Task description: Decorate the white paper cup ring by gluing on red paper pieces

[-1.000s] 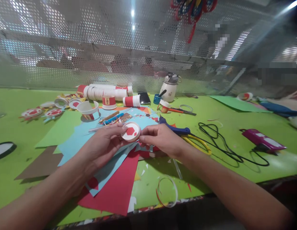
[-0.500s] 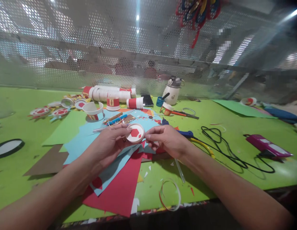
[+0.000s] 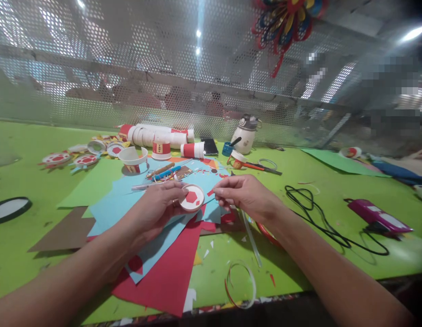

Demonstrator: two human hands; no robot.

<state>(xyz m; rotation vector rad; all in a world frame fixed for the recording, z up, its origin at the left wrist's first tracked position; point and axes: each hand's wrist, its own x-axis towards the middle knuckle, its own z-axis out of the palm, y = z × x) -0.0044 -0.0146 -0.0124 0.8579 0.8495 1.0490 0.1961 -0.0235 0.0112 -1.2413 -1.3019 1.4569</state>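
Note:
My left hand (image 3: 165, 197) is closed around the edge of a shallow white paper cup bottom (image 3: 182, 205), tilted toward me. A red paper hexagon (image 3: 191, 197) and a smaller red piece lie on its white face. Just right of it, my right hand (image 3: 241, 193) pinches a small red paper scrap (image 3: 210, 193) between thumb and fingertips, apart from the disc. Beneath both hands are light blue paper (image 3: 111, 200) and red paper (image 3: 166, 272). A clear glue stick (image 3: 251, 238) lies below my right wrist.
White-and-red paper cups (image 3: 161, 149) stand and lie at the back. Decorated discs (image 3: 56, 158) sit at the left. Behind the papers are a blue pen (image 3: 167, 172) and a white bottle (image 3: 244, 136). A black cable (image 3: 320, 225) runs to a magenta device (image 3: 377, 215) at the right.
My right hand has drawn away from the disc to the right, and the red scrap in its fingers now shows. My left hand still holds the disc. The view has shifted slightly.

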